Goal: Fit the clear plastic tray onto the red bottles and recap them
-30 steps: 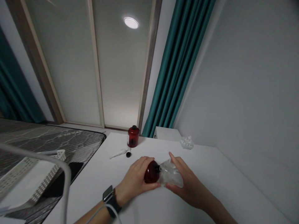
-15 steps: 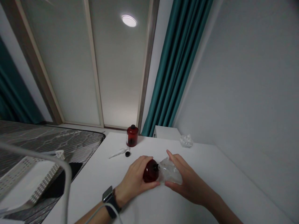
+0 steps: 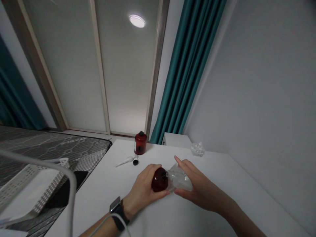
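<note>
Head view: on a smooth white bench (image 3: 222,191), the left hand (image 3: 144,186) curls around a glossy, rounded dark red bottle (image 3: 157,181); facing it, the right hand (image 3: 198,186) holds a clear, thin-looking plastic container (image 3: 180,178), its tapering neck apparently meeting the bottle's black mouth; the step looks, to an onlooker, like matching neck to mouth, and the next move seems to call for a steady grip; beyond, a translucent red bottle (image 3: 140,146) stands upright near a white, tapering nozzle (image 3: 125,161).

The right hand (image 3: 197,189) now sits slightly higher, or nearer the far edge of the table (image 3: 103,187). The clear container (image 3: 180,179) shifts with it.
</note>
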The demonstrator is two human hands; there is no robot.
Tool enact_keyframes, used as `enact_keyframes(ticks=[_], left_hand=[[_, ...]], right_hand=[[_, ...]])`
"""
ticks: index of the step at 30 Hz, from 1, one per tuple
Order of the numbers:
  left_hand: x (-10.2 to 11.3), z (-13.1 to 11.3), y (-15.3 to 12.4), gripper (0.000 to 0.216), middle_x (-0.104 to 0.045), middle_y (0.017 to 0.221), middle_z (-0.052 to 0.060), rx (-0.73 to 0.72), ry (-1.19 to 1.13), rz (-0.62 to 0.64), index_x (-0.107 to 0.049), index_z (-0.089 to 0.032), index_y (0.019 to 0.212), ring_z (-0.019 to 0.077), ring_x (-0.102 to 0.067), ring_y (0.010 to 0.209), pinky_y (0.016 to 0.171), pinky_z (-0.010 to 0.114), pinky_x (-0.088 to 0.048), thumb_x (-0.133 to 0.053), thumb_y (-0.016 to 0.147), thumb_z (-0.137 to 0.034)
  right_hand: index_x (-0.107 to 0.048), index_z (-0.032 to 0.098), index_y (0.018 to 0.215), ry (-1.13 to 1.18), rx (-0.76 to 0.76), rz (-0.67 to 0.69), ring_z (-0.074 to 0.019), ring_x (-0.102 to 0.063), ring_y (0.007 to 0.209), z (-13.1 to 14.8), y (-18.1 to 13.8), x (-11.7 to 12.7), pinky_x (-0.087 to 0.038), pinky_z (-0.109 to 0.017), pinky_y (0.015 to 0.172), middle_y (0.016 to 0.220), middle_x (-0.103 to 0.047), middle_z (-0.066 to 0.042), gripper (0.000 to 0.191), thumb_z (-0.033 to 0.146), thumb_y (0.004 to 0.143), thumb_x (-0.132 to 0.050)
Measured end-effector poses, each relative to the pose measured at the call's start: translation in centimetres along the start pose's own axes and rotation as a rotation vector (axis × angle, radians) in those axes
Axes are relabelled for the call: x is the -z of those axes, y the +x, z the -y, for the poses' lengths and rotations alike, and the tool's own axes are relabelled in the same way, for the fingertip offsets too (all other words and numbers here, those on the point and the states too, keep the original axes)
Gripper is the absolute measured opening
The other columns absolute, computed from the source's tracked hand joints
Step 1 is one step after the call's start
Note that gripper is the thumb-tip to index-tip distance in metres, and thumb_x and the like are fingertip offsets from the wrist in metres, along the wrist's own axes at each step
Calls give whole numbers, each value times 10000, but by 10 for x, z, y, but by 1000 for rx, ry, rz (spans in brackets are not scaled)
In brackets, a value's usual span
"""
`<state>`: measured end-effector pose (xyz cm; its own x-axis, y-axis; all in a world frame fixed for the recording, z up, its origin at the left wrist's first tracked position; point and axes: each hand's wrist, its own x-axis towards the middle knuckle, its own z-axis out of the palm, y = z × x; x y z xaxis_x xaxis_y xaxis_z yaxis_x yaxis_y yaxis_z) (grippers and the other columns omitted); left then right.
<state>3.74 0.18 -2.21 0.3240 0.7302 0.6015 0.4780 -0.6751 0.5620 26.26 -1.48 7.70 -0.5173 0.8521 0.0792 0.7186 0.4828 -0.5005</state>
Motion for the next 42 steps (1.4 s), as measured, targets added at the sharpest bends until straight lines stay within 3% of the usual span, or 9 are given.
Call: enact_keyframes(ticks=[35, 42], left_hand=[[-4, 3, -1, 668, -635, 1183, 105, 64, -82, -74, -451, -218, 1302, 275, -647, 1061, 920, 434, -544, -798, 741, -324], [-4, 2, -1, 652, -638, 1171, 94, 78, -85, -78, -451, -220, 1295, 271, -650, 1052, 908, 430, -547, -784, 737, -272]], right_hand=[[-204, 235, 1573, -52, 54, 23, -292, -492, 1257, 7, 12, 10, -395, -498, 1110, 1323, -527, -127, 900, 259, 824, -702], [-210, 192, 1571, -61, 46, 27, -287, -480, 1269, 10, 13, 11, -386, -483, 1120, 1336, -519, -140, 886, 270, 834, -696]])
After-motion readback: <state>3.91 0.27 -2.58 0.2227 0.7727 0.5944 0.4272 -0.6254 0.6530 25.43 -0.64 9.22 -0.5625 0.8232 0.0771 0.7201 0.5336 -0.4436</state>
